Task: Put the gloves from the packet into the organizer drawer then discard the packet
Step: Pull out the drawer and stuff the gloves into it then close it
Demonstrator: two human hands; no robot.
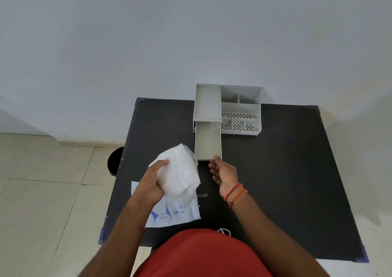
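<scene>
My left hand (151,183) grips a thick bundle of translucent white gloves (180,170), held above the near left of the black table. Under it lies the flat white packet (176,213) with blue print. The grey organizer (240,109) stands at the table's far edge, and its drawer (207,143) is pulled out towards me with nothing in it. My right hand (224,172) is at the drawer's front end, its fingers relaxed and a fingertip touching the front edge. The bundle's far end sits just left of the drawer's front.
The black table (275,181) has blue corner caps. A dark round bin (115,161) stands on the tiled floor beside the table's left edge. A small white scrap (223,231) lies near my red shirt. A white wall rises behind the organizer.
</scene>
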